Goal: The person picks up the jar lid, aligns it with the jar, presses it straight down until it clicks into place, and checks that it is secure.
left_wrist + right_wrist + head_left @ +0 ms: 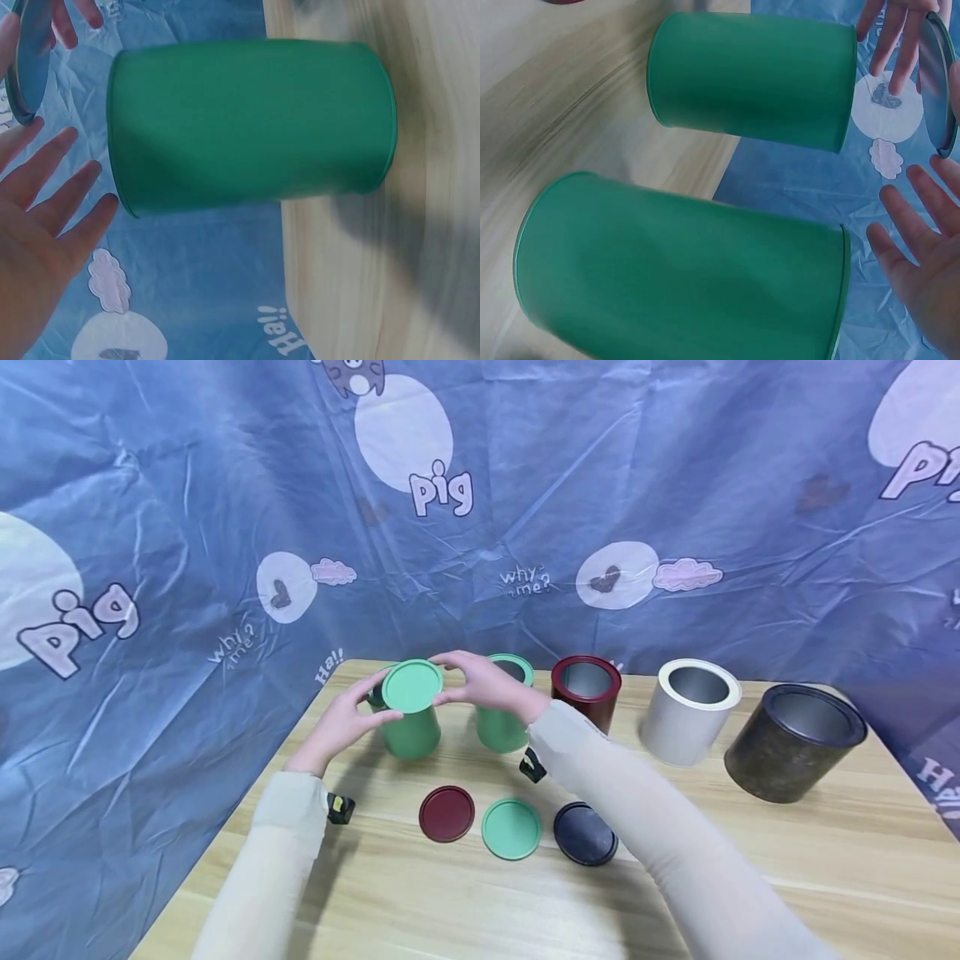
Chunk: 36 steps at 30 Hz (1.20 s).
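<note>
A round green lid (412, 687) is held level above the left green can (411, 737), lying between my two hands. My left hand (345, 720) holds its left edge with fingers and thumb, while my right hand (486, 683) pinches the right edge. In the left wrist view the lid (31, 56) is apart from the can's rim, and the can (251, 124) stands upright on the table. From the right wrist, the lid (936, 82) shows edge-on beyond that same can (750, 81). Part of the can's dark opening shows left of the lid.
A second green can (501, 727) stands below my right forearm. Farther right are open red (587, 693), white (678, 727) and black (780, 756) cans. Red (446, 814), green (512, 829) and black (585, 833) lids lie in front on the wooden table (420, 902). Blue cloth (525, 477) hangs behind.
</note>
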Each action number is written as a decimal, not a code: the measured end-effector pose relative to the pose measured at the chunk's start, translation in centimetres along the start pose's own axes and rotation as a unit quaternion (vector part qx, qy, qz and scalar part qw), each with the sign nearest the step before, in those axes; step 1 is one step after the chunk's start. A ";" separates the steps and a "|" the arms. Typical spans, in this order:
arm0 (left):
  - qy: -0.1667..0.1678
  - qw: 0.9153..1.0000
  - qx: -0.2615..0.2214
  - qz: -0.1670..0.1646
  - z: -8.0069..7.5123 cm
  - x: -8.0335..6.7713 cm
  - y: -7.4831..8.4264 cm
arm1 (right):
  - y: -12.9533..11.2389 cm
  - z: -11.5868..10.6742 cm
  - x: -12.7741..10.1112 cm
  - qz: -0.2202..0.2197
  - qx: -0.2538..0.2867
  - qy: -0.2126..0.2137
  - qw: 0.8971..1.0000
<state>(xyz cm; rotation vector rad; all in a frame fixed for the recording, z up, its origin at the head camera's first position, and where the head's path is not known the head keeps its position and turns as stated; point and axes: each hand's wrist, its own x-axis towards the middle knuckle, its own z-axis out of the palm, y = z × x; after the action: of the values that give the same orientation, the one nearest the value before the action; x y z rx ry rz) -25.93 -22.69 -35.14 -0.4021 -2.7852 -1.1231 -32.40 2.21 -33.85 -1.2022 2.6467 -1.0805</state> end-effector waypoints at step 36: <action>-0.011 0.996 -0.084 -0.039 -0.6 1.8 -5.0 | 0.8 3.3 4.4 0.058 0.016 -0.030 0.998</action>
<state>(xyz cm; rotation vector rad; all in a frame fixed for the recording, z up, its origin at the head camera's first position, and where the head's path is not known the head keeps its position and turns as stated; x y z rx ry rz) -29.10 -26.18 -37.63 -0.3246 -2.7556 -1.3859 -34.95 -2.31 -35.78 -1.0434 2.6073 -1.0467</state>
